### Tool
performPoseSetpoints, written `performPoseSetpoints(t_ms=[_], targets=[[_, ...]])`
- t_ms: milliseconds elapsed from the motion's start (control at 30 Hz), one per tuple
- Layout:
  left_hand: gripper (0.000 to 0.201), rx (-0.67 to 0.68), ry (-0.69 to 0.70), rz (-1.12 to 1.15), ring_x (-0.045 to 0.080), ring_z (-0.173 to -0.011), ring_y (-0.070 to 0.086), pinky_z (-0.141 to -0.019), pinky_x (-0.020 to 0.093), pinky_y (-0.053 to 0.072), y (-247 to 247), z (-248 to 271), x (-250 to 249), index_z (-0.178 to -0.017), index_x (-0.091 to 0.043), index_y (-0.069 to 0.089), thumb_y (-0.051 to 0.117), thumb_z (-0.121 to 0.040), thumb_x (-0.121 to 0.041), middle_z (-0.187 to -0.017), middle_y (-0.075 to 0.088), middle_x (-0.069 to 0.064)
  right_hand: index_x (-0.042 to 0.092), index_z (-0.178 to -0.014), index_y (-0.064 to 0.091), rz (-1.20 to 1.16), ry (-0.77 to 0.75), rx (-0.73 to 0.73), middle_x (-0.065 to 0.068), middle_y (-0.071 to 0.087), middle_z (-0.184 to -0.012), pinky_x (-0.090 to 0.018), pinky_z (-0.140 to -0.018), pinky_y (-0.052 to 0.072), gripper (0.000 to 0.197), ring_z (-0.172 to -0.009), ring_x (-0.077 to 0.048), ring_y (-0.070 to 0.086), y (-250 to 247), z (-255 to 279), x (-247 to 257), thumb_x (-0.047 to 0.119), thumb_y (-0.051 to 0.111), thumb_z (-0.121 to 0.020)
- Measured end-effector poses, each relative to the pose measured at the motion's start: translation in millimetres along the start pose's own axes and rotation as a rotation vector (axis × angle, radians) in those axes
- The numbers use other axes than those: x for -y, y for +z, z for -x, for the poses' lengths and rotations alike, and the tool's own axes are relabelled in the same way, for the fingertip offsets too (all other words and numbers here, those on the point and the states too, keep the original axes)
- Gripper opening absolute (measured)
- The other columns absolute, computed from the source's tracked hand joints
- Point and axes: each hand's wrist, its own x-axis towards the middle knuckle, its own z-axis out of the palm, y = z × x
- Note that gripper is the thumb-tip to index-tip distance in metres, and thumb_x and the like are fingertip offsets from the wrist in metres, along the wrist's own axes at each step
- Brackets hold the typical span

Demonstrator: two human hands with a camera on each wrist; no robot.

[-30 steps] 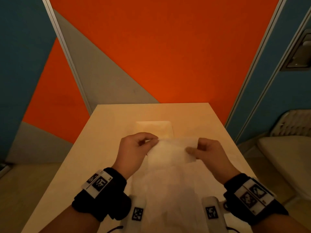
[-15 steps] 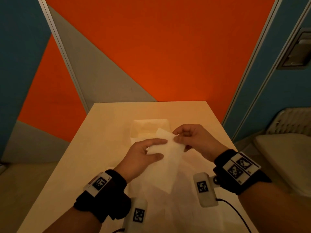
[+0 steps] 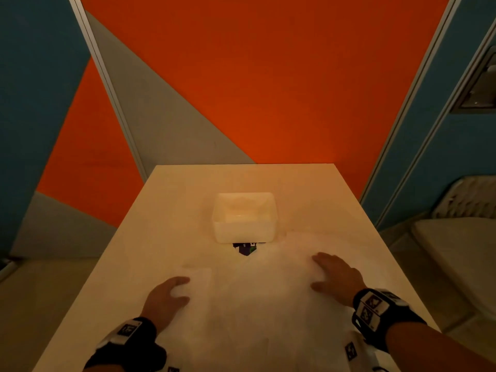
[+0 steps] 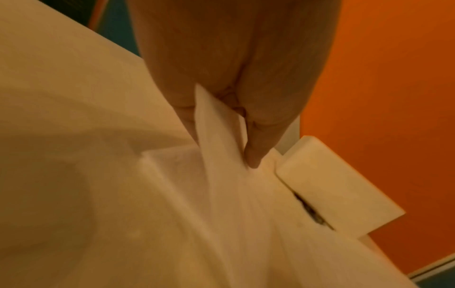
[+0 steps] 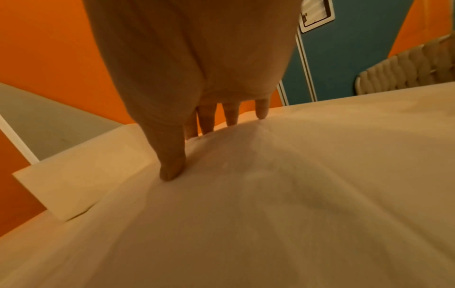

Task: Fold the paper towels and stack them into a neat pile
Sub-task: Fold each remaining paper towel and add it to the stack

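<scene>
Down on the pale table a wide white paper towel lies spread between both hands. Beyond the fingers sits a white tub, with a small dark packet at its near foot. Her right hand rests flat on the sheet's right side, fingers straight; the left hand pinches the sheet's left edge between thumb and fingers
</scene>
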Motion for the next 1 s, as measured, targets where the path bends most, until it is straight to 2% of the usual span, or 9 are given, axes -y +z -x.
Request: performPoseSetpoints(t_ms=[133, 400, 533, 600, 667, 733, 833, 933, 1000], targets=[[0.050, 0.012, -0.006, -0.092, 0.025, -0.125, 0.046, -0.102, 0.026, 0.033, 7.4, -3.2, 13.3, -0.123, -0.017, 0.057, 0.070, -0.078, 0.002, -0.135, 0.051, 0.006, 0.035, -0.152, 0.008, 0.009, -0.006, 0.016, 0.010, 0.006, -0.160, -0.041, -0.118, 0.016, 0.074, -0.148, -0.017, 0.009, 0.8, -2.1, -1.0, 0.052, 0.050, -0.094], [0.054, -0.013, 0.015, -0.093, 0.024, -0.123, 0.047, -0.098, 0.020, 0.032, 9.4, -7.0, 6.1, -0.124, -0.012, 0.057, 0.070, -0.076, 0.006, -0.135, 0.051, 0.009, 0.035, -0.151, 0.011, 0.009, 0.009, 0.007, 0.010, 0.008, -0.160, -0.038, -0.119, 0.016, 0.063, -0.148, -0.017, 0.011, 0.6, -6.0, -0.1, 0.046, 0.043, -0.098], [0.054, -0.006, 0.010, -0.161, 0.025, -0.127, 0.044, -0.103, 0.024, 0.031, 11.0, -8.1, 2.2, -0.129, -0.014, 0.053, 0.068, -0.079, 0.002, -0.139, 0.047, 0.008, 0.036, -0.150, 0.019, -0.001, 0.017, -0.025, 0.011, 0.014, -0.159, -0.039, -0.118, 0.020, 0.053, -0.147, -0.017, 0.016, 1.4, -6.7, 1.0, 0.041, 0.039, -0.101], [0.055, -0.010, 0.010, -0.254, 0.025, -0.130, 0.040, -0.105, 0.025, 0.031, 12.3, -6.5, -0.6, -0.131, -0.017, 0.049, 0.068, -0.081, -0.006, -0.145, 0.036, 0.008, 0.036, -0.149, 0.023, -0.002, 0.020, -0.040, 0.011, 0.018, -0.159, -0.039, -0.117, 0.022, 0.049, -0.146, -0.017, 0.019, 0.6, -6.2, 1.8, 0.039, 0.036, -0.102], [0.056, -0.050, 0.011, -0.485, 0.027, -0.133, 0.032, -0.106, 0.029, 0.032, 12.5, -1.2, -7.3, -0.135, -0.028, 0.044, 0.066, -0.084, -0.022, -0.152, 0.018, 0.006, 0.036, -0.148, 0.028, -0.017, 0.021, -0.063, 0.011, 0.022, -0.158, -0.039, -0.116, 0.023, 0.045, -0.145, -0.017, 0.022, -0.2, -5.5, 2.8, 0.036, 0.034, -0.103], [0.059, -0.083, 0.083, -0.678, 0.025, -0.138, 0.021, -0.108, 0.031, 0.034, 13.7, 5.4, -15.3, -0.138, -0.036, 0.037, 0.061, -0.084, -0.033, -0.156, 0.006, 0.002, 0.035, -0.146, 0.033, -0.037, 0.023, -0.094, 0.010, 0.026, -0.156, -0.040, -0.116, 0.025, 0.042, -0.143, -0.016, 0.026, -0.9, -4.1, 4.2, 0.035, 0.033, -0.104], [0.062, 0.020, 0.235, -0.746, 0.019, -0.145, 0.010, -0.115, 0.029, 0.022, 21.1, 8.5, -17.5, -0.147, -0.033, 0.025, 0.050, -0.090, -0.038, -0.159, 0.001, -0.005, 0.035, -0.142, 0.040, -0.049, 0.028, -0.134, 0.011, 0.032, -0.154, -0.038, -0.114, 0.027, 0.039, -0.140, -0.015, 0.032, -2.2, -2.3, 6.4, 0.034, 0.033, -0.103], [0.061, 0.169, 0.258, -0.738, 0.014, -0.146, 0.007, -0.117, 0.024, 0.012, 27.1, 9.5, -12.3, -0.150, -0.028, 0.013, 0.041, -0.097, -0.034, -0.159, 0.000, -0.005, 0.034, -0.139, 0.045, -0.044, 0.027, -0.160, 0.010, 0.037, -0.151, -0.034, -0.113, 0.029, 0.037, -0.138, -0.015, 0.036, -6.4, 0.9, 9.8, 0.034, 0.031, -0.104], [0.060, 0.174, 0.264, -0.705, 0.014, -0.146, 0.008, -0.117, 0.023, 0.010, 29.6, 9.2, -8.4, -0.151, -0.027, 0.012, 0.040, -0.097, -0.031, -0.159, 0.000, -0.004, 0.032, -0.136, 0.048, -0.054, 0.030, -0.170, 0.008, 0.043, -0.148, -0.032, -0.110, 0.032, 0.037, -0.134, -0.016, 0.041, -9.7, 3.5, 12.0, 0.033, 0.030, -0.104]])
